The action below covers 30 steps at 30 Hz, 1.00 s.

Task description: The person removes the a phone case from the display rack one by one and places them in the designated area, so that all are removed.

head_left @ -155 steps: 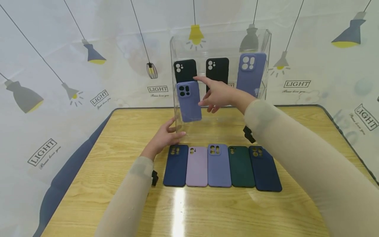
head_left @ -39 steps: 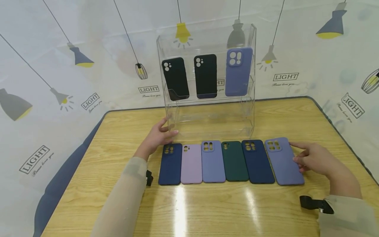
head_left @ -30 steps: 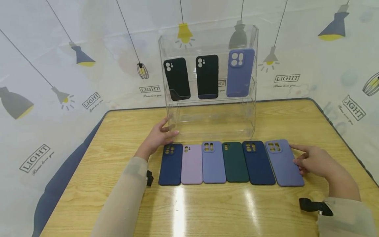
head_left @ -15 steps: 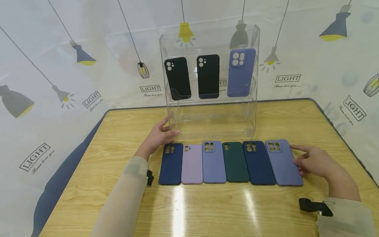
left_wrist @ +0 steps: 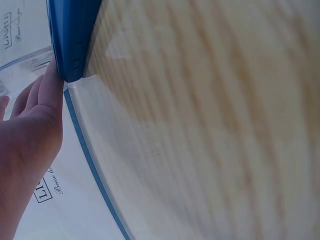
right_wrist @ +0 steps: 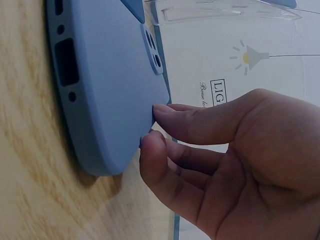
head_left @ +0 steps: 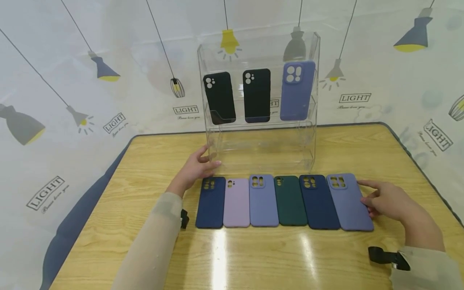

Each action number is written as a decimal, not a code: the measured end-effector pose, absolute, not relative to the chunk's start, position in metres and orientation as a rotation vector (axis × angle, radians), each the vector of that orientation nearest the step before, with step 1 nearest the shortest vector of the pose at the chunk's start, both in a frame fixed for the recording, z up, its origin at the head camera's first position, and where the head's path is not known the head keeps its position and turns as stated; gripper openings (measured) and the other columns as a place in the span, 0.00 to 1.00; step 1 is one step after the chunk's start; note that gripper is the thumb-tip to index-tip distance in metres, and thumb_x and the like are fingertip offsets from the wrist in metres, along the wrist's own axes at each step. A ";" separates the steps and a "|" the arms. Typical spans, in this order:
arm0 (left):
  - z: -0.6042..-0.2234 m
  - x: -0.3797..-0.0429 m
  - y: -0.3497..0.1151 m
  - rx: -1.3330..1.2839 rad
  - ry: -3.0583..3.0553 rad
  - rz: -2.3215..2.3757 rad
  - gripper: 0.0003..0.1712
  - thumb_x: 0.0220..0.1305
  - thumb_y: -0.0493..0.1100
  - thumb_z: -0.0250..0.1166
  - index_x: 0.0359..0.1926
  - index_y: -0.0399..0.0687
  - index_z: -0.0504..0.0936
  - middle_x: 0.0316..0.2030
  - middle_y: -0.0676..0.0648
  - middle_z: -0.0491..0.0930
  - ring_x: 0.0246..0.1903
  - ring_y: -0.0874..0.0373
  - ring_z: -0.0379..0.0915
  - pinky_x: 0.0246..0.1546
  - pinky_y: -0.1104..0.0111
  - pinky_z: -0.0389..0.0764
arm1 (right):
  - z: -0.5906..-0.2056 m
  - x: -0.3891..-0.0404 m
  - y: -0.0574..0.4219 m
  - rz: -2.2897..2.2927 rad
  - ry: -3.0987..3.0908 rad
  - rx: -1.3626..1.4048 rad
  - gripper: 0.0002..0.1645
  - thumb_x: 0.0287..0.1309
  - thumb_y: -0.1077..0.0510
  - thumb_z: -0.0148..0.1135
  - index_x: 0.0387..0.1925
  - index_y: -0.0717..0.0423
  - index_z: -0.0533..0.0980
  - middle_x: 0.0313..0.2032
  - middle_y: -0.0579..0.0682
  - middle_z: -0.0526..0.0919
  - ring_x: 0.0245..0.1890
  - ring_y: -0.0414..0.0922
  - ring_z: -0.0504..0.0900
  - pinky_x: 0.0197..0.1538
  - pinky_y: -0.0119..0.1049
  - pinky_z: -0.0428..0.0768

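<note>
My left hand (head_left: 193, 169) holds the lower left edge of a clear acrylic display stand (head_left: 259, 166), with the thumb at its front and fingers at its side. At the right end of a row lies a periwinkle phone case (head_left: 351, 207), camera cut-outs at the far end. The thumb and fingertips of my right hand (head_left: 388, 201) pinch at its right edge, close over the table; the right wrist view shows this phone case (right_wrist: 107, 90) beside the curled fingers. Left of it, a navy case (head_left: 320, 207) lies almost against it.
Continuing the row leftward are a dark green case (head_left: 291, 205), another periwinkle case (head_left: 264, 205), a lilac case (head_left: 237, 205) and a navy case (head_left: 211, 207). Upright in the stand's upper tier are two black cases (head_left: 256, 94) and a periwinkle one (head_left: 297, 92). The wooden table (head_left: 261, 262) meets a printed backdrop.
Since the oldest frame, my right hand has brought the periwinkle case from the stand's left side to the row's right end, then nudged it slightly left. My left hand has stayed at the stand.
</note>
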<state>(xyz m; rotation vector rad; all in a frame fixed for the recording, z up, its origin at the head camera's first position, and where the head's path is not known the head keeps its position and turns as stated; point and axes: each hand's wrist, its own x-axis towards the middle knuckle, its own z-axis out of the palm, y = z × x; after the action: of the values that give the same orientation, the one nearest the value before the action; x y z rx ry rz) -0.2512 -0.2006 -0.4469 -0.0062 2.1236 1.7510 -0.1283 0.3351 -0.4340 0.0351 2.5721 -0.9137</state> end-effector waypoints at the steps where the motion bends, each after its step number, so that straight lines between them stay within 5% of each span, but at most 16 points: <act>1: -0.447 -0.251 -0.200 -0.013 2.125 1.750 0.53 0.74 0.41 0.70 0.87 0.65 0.49 0.79 0.30 0.62 0.70 0.39 0.76 0.67 0.50 0.82 | -0.434 -0.128 0.335 -0.911 2.573 0.030 0.41 0.73 0.64 0.58 0.79 0.76 0.54 0.37 0.59 0.90 0.28 0.45 0.86 0.31 0.38 0.86; 16: -0.446 -0.252 -0.200 -0.008 2.126 1.745 0.53 0.73 0.41 0.70 0.87 0.67 0.49 0.79 0.30 0.62 0.70 0.38 0.76 0.67 0.49 0.82 | -0.413 -0.130 0.337 -0.856 2.615 -0.062 0.43 0.75 0.63 0.60 0.79 0.76 0.52 0.42 0.66 0.88 0.33 0.47 0.89 0.38 0.42 0.91; 30: -0.447 -0.252 -0.200 -0.017 2.110 1.759 0.53 0.73 0.40 0.71 0.87 0.68 0.50 0.79 0.32 0.62 0.69 0.40 0.77 0.66 0.51 0.83 | -0.347 -0.163 0.314 -0.727 2.725 -0.232 0.45 0.76 0.56 0.62 0.82 0.67 0.53 0.52 0.70 0.85 0.39 0.52 0.92 0.40 0.47 0.88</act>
<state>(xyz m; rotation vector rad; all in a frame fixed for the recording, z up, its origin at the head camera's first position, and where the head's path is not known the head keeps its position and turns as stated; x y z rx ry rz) -0.2523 -0.2003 -0.4470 -0.0168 2.1105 1.7593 -0.1626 0.3137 -0.3474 -0.2324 2.7249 -0.7275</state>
